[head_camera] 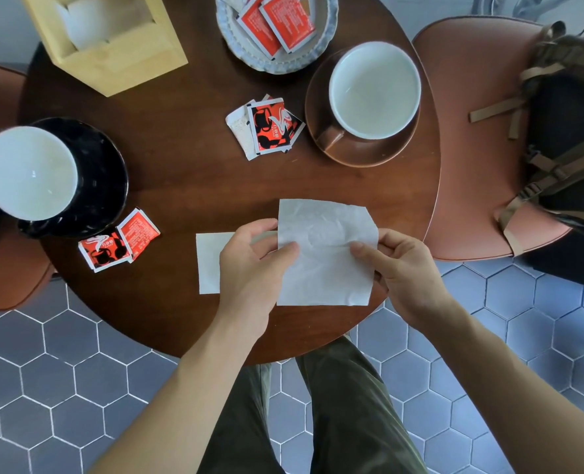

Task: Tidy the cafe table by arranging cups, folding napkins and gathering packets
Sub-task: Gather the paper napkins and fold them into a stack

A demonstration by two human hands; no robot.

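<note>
A crumpled white napkin is held above the round dark wooden table; my left hand pinches its left edge and my right hand pinches its right edge. A second, flat napkin lies on the table, partly under my left hand. Red sugar packets lie loose in the middle and at the left. More packets sit in a pale dish at the back. A white cup stands on a brown saucer, and another white cup stands on a black saucer.
A wooden napkin box stands at the back left. An orange chair on the right carries a dark backpack. Another chair is at the left. Grey hexagon tiles cover the floor.
</note>
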